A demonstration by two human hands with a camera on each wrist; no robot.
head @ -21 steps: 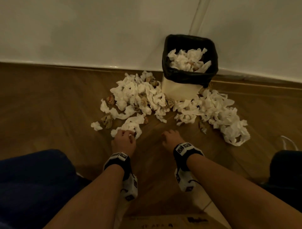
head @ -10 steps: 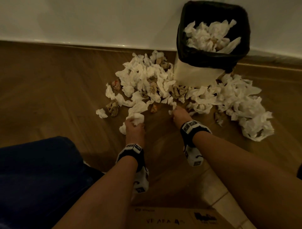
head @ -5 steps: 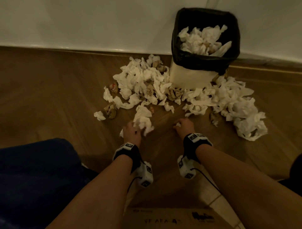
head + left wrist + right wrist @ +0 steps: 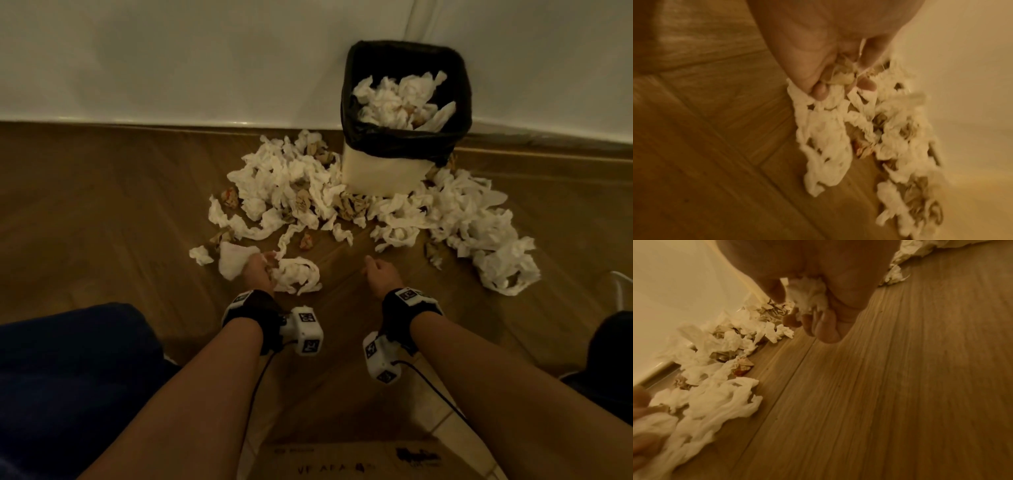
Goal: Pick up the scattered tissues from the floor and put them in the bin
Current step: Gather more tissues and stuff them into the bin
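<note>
Still a big spread of scattered tissues [image 4: 301,192] on the wooden floor [image 4: 102,205], fanned out left and right of the bin [image 4: 387,171], which stands upright against the wall [image 4: 171,61], mouth facing up, already well stocked with white wads. Half a second on from the reach into the near edge of the pile: now drawn back toward the knees, load in both hands, so likely a carry to the bin next. Left hand [image 4: 258,274] clenched on a long white tissue bundle [image 4: 298,275], bunch trailing loose to the right of the fist, long axis roughly crosswise in the head view, tail hanging down in the wrist view. Right hand [image 4: 380,275] curled round a small white wad [image 4: 807,293], just off the floor, well apart from the bin.
</note>
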